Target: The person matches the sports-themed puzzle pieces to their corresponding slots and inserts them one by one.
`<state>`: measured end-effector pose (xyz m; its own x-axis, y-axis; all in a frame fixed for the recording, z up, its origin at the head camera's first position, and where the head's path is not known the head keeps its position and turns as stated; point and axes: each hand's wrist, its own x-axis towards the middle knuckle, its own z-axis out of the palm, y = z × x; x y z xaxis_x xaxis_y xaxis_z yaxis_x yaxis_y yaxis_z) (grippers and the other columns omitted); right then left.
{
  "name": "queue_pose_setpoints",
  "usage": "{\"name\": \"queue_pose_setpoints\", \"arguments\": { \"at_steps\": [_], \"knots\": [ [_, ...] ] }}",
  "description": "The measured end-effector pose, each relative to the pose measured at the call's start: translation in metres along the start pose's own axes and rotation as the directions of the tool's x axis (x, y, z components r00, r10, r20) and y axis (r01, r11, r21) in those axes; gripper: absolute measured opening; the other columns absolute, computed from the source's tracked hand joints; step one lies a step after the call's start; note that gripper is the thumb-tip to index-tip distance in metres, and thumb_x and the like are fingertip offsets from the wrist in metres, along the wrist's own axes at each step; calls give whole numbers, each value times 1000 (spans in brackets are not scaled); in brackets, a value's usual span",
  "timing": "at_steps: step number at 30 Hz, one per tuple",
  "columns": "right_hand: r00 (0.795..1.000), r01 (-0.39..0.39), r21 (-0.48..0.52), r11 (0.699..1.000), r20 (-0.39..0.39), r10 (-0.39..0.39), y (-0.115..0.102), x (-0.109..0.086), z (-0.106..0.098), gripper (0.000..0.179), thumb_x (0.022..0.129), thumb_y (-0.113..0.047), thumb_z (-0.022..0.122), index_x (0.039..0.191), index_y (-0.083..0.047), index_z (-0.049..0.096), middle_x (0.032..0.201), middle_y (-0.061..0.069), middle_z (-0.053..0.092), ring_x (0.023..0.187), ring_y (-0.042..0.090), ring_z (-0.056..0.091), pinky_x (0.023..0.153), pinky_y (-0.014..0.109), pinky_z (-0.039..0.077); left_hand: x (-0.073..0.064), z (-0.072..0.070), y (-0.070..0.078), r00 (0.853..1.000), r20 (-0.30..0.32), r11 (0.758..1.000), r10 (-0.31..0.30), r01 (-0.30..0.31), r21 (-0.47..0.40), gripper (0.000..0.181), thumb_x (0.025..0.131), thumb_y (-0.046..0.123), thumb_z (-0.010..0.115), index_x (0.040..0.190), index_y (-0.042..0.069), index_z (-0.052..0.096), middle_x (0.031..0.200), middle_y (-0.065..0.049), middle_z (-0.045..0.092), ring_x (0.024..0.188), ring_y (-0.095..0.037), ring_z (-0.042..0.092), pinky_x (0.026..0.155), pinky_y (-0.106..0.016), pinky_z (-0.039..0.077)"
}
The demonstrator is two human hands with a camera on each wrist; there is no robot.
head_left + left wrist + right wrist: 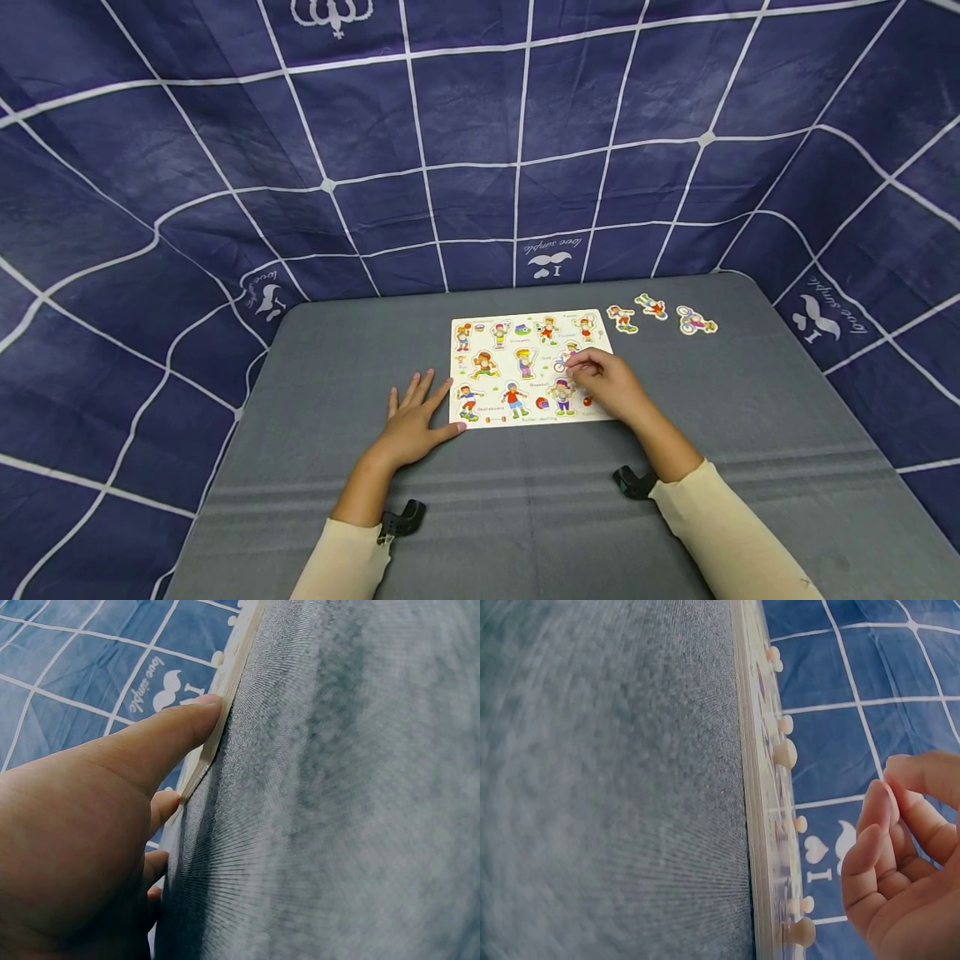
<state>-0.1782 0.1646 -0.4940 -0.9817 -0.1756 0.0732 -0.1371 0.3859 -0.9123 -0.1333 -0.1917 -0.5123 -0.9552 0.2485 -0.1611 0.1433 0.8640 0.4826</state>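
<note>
A white wooden knob puzzle board lies on the grey cloth, with sporty cartoon figures in it. My left hand rests spread at its left side, the thumb against the board's edge. Over the board's right part hovers my right hand, its fingers curled in and fingertips close together beside a cyclist piece. In the right wrist view, the right hand's fingers stand apart from the round wooden knobs, and nothing shows between them. The hand covers the board's right edge in the head view.
Three loose puzzle pieces lie beyond the board's right corner: a red-haired figure, a tilted figure and a cyclist on a bike. A dark blue checked cloth walls the table's back and sides.
</note>
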Motion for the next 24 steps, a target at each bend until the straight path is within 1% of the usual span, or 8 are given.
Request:
{"name": "queue_pose_setpoints", "arguments": {
  "at_steps": [3, 8, 10, 13, 16, 18, 22, 24],
  "knots": [
    [1000, 3, -5, 1000, -10, -3, 0, 1, -1, 14, 93, -7, 69, 105, -1, 73, 88, 16, 70, 66, 4, 55, 59, 19, 46, -1, -1, 0, 1000, 2, 1000, -1, 1, 1, 88, 89, 68, 63, 161, 31, 28, 172, -7, 9, 160, -33, -1, 123, -66, -10],
    [999, -5, -12, 1000, -44, 4, -3, 0, -9, 15, 94, -7, 67, 106, 0, 72, 84, 9, 67, 66, 3, 54, 58, 20, 46, -2, -1, 0, 1000, -11, 1000, 4, -4, -1, 88, 89, 67, 64, 161, 30, 29, 172, -8, 11, 160, -34, 0, 123, -66, -8],
    [998, -10, -8, 1000, -58, 9, -4, 0, -13, 16, 93, -5, 67, 107, 2, 71, 83, 9, 66, 65, 3, 54, 57, 20, 46, -2, 0, 0, 1000, -16, 1000, 11, -11, -5, 87, 89, 65, 65, 161, 29, 30, 172, -9, 11, 160, -35, 1, 122, -67, -8],
    [997, -18, -2, 1000, -72, 18, -4, 1, -21, 19, 94, -5, 66, 110, 5, 69, 87, 11, 67, 67, 3, 56, 58, 19, 47, -2, 1, 0, 1000, -22, 1000, 19, -20, -15, 87, 89, 63, 66, 161, 28, 31, 171, -11, 13, 159, -36, 2, 122, -67, -8],
    [995, -29, 0, 1000, -99, 29, -4, 1, -28, 21, 95, -7, 67, 112, 6, 69, 88, 11, 67, 69, 1, 56, 59, 18, 48, -2, 0, 0, 1000, -12, 1000, 15, -15, -13, 87, 89, 64, 65, 161, 29, 30, 172, -10, 11, 160, -35, 1, 122, -66, -9],
    [992, -32, 5, 999, -120, 32, -3, 1, -32, 22, 95, -8, 67, 112, 6, 69, 89, 6, 68, 71, 0, 57, 61, 17, 48, -2, 0, 0, 1000, -8, 1000, 10, -10, -11, 87, 89, 65, 64, 161, 29, 29, 172, -9, 10, 160, -35, 0, 123, -66, -9],
    [987, -19, 32, 999, -160, 24, -1, 2, -41, 23, 96, -8, 65, 114, 6, 68, 88, -10, 68, 75, -5, 59, 67, 13, 50, -3, -1, 1, 1000, -7, 1000, 8, -8, 0, 87, 89, 67, 63, 161, 31, 30, 172, -8, 10, 160, -34, 0, 123, -67, -8],
    [986, -14, 41, 999, -167, 21, 1, 4, -44, 24, 96, -7, 65, 116, 7, 68, 89, -12, 69, 77, -6, 60, 69, 11, 50, -3, -1, 1, 1000, -7, 1000, 6, -6, 3, 87, 89, 67, 63, 161, 31, 30, 172, -7, 10, 160, -33, 1, 123, -67, -7]
  ]
}}
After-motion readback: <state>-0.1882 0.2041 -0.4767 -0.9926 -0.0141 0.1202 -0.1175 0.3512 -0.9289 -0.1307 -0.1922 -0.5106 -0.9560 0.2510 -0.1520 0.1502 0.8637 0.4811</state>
